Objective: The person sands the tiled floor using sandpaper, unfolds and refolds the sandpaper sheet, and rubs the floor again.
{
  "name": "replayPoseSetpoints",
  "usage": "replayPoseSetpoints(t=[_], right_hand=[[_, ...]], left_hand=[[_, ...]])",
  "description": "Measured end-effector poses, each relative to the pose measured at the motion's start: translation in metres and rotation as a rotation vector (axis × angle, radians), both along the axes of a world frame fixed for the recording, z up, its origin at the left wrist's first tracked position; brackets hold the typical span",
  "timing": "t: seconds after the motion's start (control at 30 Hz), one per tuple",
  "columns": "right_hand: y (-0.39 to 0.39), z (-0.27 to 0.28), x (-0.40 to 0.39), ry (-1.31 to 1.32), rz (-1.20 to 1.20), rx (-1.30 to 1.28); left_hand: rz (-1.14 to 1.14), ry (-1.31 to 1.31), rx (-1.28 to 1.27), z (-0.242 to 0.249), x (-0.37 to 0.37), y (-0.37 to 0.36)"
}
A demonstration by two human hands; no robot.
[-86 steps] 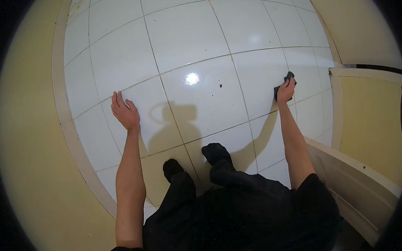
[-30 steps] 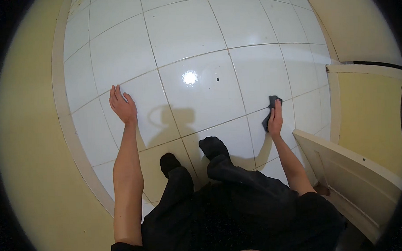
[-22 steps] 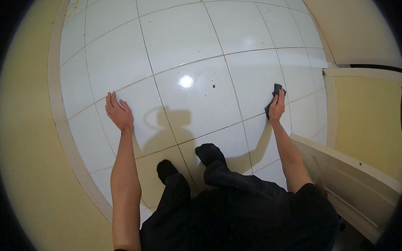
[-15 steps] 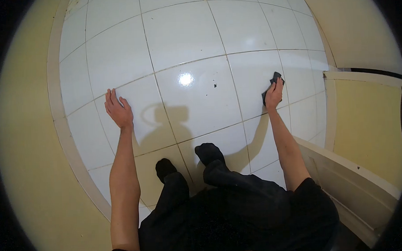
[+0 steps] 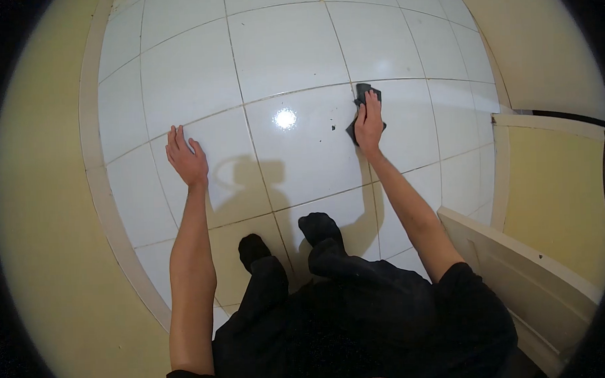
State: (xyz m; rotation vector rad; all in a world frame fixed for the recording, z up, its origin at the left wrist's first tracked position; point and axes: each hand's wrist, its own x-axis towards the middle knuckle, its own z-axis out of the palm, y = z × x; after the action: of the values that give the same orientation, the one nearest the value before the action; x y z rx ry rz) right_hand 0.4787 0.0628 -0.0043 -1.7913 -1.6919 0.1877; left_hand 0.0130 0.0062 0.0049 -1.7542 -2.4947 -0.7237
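Observation:
My left hand (image 5: pixel 187 157) is over the white tiled floor (image 5: pixel 297 49) at the left, fingers apart, with nothing in it. On the right, my right hand (image 5: pixel 369 122) presses a dark cloth (image 5: pixel 364 92) against the tiles. Parts of the cloth stick out past the fingertips and on both sides of the palm. A small dark speck (image 5: pixel 333 128) lies on the floor to the left of the cloth.
Two feet in black socks (image 5: pixel 320 230) stand on the tiles near the bottom middle. A yellowish wall (image 5: pixel 43 198) runs along the left. An open door (image 5: pixel 518 261) is at the lower right, and a pale panel (image 5: pixel 530 41) stands at the upper right.
My right hand has slid left with the dark cloth, closer to the speck. My left hand appears slightly farther right and up, as the whole view has shifted a little.

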Motion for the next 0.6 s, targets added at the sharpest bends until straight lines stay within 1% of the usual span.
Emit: replayPoseSetpoints(t=[0.03,0.13,0.17,0.3,0.37,0.47,0.5,0.53,0.6], right_hand=[[-0.009,-0.002,-0.003,0.0,-0.029,-0.013],[-0.049,0.003,-0.012,0.036,-0.007,-0.03],[-0.066,0.002,-0.01,0.039,0.026,-0.052],[-0.141,0.032,-0.006,0.021,0.239,-0.207],[-0.175,0.037,0.008,-0.001,0.311,-0.271],[-0.207,0.035,0.029,0.008,0.089,-0.258],[-0.21,0.032,0.035,0.047,-0.052,-0.221],[-0.207,0.033,0.037,0.152,-0.238,-0.165],[-0.196,0.01,0.064,0.08,-0.511,-0.028]], left_hand=[[-0.002,0.003,0.006,-0.001,-0.001,0.0],[-0.009,0.003,0.016,-0.005,-0.002,-0.002],[-0.008,0.001,0.015,-0.005,-0.002,-0.001],[-0.001,-0.007,0.017,-0.001,0.0,-0.001],[-0.008,0.006,0.015,-0.008,-0.004,-0.001],[-0.013,0.005,0.02,-0.011,-0.005,-0.002],[-0.012,0.001,0.025,-0.01,-0.005,-0.002],[-0.009,0.0,0.022,-0.01,-0.005,-0.002],[-0.002,0.001,0.016,-0.009,-0.004,-0.002]])
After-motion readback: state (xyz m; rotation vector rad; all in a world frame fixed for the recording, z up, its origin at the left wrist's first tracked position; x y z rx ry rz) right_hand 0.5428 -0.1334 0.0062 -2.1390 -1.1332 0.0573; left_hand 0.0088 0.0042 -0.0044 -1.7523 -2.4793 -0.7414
